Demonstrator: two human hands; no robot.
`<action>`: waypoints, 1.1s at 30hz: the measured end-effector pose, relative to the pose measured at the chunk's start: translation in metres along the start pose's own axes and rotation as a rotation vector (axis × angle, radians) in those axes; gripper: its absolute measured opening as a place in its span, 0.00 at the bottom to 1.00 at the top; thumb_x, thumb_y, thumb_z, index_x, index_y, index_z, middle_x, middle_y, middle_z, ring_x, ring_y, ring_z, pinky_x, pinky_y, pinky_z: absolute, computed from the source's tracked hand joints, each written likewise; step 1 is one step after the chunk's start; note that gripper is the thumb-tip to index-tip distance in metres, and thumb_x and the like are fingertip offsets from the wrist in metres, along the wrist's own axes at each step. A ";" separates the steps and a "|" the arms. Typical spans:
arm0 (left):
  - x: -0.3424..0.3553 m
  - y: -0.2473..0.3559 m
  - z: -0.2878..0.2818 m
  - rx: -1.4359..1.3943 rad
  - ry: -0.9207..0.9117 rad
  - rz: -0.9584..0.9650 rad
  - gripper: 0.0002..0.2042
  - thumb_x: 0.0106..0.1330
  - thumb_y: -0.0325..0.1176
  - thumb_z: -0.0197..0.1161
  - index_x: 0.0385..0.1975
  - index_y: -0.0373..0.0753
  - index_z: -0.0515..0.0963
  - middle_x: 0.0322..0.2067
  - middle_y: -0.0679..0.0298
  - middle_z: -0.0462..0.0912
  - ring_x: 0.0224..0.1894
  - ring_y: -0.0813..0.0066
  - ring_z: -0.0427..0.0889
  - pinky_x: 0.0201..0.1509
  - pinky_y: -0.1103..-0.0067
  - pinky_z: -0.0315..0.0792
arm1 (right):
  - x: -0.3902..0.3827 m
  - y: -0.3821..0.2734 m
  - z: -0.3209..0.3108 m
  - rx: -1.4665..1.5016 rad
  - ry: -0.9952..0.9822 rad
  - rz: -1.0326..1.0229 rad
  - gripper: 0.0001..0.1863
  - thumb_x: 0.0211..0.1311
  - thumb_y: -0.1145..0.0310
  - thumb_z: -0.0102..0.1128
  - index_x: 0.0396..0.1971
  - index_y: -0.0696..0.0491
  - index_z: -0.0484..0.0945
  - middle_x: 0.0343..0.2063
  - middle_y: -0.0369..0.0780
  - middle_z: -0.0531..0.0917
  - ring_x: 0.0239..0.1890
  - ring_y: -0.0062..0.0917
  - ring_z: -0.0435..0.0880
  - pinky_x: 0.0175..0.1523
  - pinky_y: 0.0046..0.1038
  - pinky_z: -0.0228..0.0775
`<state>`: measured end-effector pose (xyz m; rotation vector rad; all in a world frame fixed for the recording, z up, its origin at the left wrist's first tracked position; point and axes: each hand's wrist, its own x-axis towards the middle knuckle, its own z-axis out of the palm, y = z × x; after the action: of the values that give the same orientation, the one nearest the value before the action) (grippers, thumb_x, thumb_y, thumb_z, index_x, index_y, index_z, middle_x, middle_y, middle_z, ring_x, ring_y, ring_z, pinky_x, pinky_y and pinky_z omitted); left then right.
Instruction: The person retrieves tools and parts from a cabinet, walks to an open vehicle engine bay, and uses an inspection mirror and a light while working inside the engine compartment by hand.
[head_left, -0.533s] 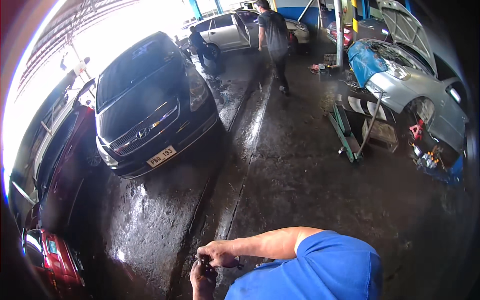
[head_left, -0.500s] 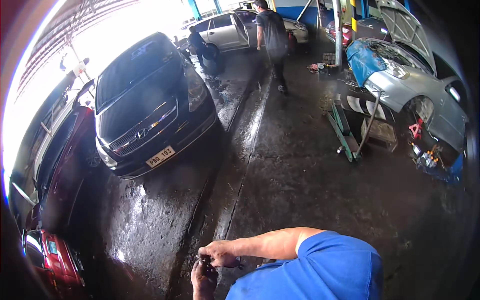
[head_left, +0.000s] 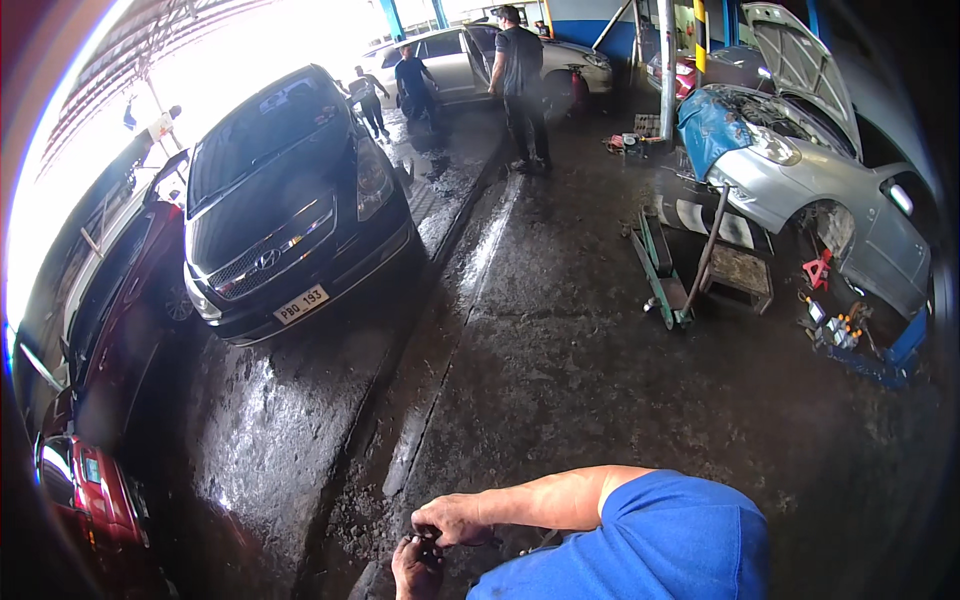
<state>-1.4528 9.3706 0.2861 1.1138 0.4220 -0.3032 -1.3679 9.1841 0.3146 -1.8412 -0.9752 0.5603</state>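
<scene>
At the bottom of the view my hands meet in front of my body. My right hand comes across from the right, its fingers closed over a small dark object. Just below, my left hand has its fingers closed round the same object from the other side. What kind of thing it is I cannot make out; the fingers cover most of it. Both hands are held above the floor, apart from the cars and tools.
A black van stands ahead left, beside dark red cars. At right are a silver car with its bonnet up, a green floor jack, a red jack stand and loose tools. Several people, one in dark clothes, are ahead.
The view has shifted slightly. The person in dark clothes has moved farther off and to the left; another beside the van now stands upright. My hands stay together on the small object.
</scene>
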 end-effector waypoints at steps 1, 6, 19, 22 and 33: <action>-0.009 -0.001 0.003 -0.004 0.002 0.000 0.15 0.53 0.29 0.53 0.41 0.36 0.75 0.33 0.61 0.76 0.33 0.72 0.76 0.32 0.78 0.70 | -0.007 -0.006 0.003 -0.010 -0.002 -0.016 0.20 0.46 0.68 0.64 0.41 0.56 0.72 0.34 0.45 0.80 0.40 0.40 0.80 0.45 0.36 0.71; -0.056 -0.007 -0.006 0.223 0.062 0.052 0.04 0.60 0.27 0.57 0.31 0.34 0.74 0.22 0.65 0.76 0.20 0.78 0.73 0.24 0.81 0.68 | -0.023 -0.033 0.033 0.176 -0.033 0.038 0.20 0.52 0.66 0.64 0.45 0.54 0.73 0.33 0.42 0.82 0.37 0.29 0.81 0.43 0.32 0.71; -0.189 -0.028 -0.147 0.348 0.015 0.252 0.07 0.57 0.25 0.66 0.33 0.31 0.79 0.27 0.66 0.81 0.26 0.82 0.76 0.30 0.84 0.70 | -0.003 -0.097 0.206 0.169 -0.098 0.092 0.16 0.65 0.56 0.54 0.29 0.56 0.74 0.23 0.44 0.78 0.27 0.28 0.75 0.34 0.36 0.66; -0.216 -0.028 -0.165 0.304 0.033 0.239 0.12 0.58 0.29 0.67 0.37 0.27 0.78 0.30 0.60 0.82 0.30 0.78 0.79 0.34 0.80 0.73 | -0.001 -0.110 0.231 0.189 -0.065 0.124 0.15 0.66 0.58 0.54 0.30 0.56 0.74 0.23 0.43 0.78 0.27 0.27 0.75 0.34 0.34 0.67; -0.243 -0.033 -0.187 0.203 0.050 0.285 0.10 0.57 0.21 0.64 0.39 0.30 0.78 0.29 0.63 0.81 0.25 0.81 0.76 0.29 0.83 0.71 | 0.001 -0.124 0.256 0.084 -0.125 0.136 0.13 0.66 0.60 0.53 0.33 0.56 0.75 0.24 0.43 0.79 0.28 0.28 0.77 0.35 0.34 0.67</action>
<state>-1.7139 9.5337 0.3044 1.3650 0.2757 -0.0679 -1.5999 9.3493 0.3102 -1.8236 -0.8984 0.7951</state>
